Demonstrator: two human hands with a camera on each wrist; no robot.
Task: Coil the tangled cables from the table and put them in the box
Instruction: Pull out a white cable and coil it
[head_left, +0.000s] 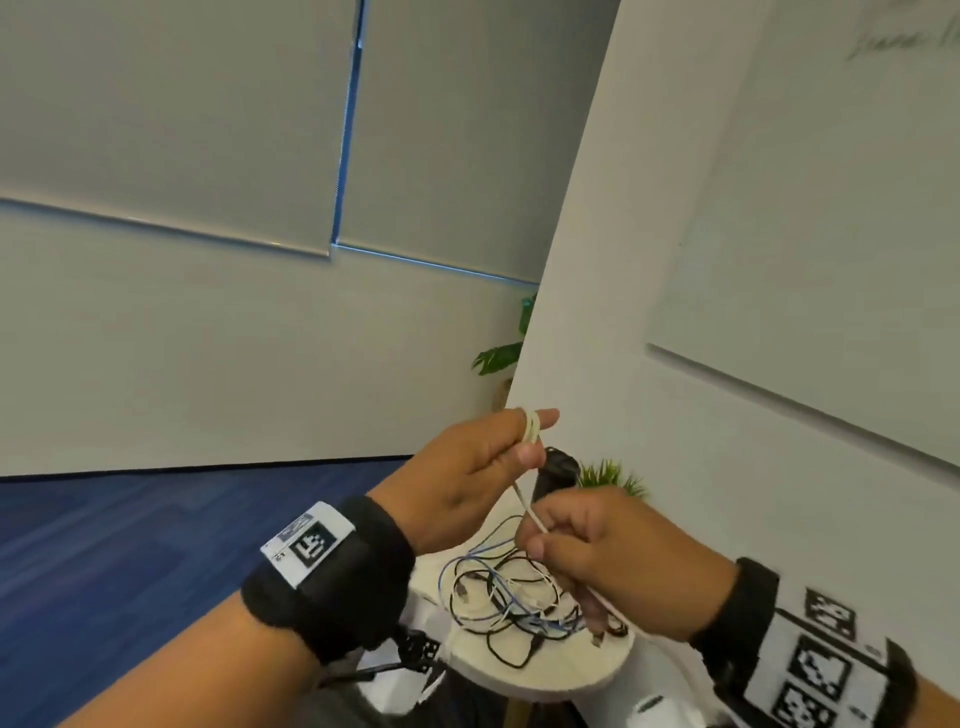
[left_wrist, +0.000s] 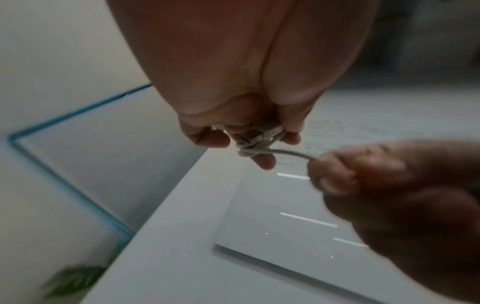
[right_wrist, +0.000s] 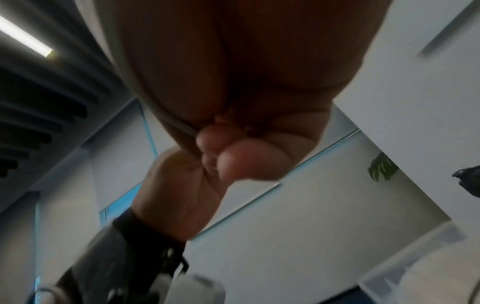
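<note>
Left hand (head_left: 467, 483) raised above the table (head_left: 571, 670); white cable (head_left: 532, 428) wound in several turns around 2 extended fingers, thumb pressing the turns. Grip: holding the coil. Right hand (head_left: 618, 561) just below and beside it, fingers curled in a fist around the same cable's free run, which passes taut between both hands. Remaining tangled cables (head_left: 511, 597), black, blue and white, lie heaped on the round white table beneath. Box: cannot tell.

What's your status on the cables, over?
Left hand holds white cable looped on fingers; right hand pinches its tail. Tangle on table. Nothing blocking.
</note>
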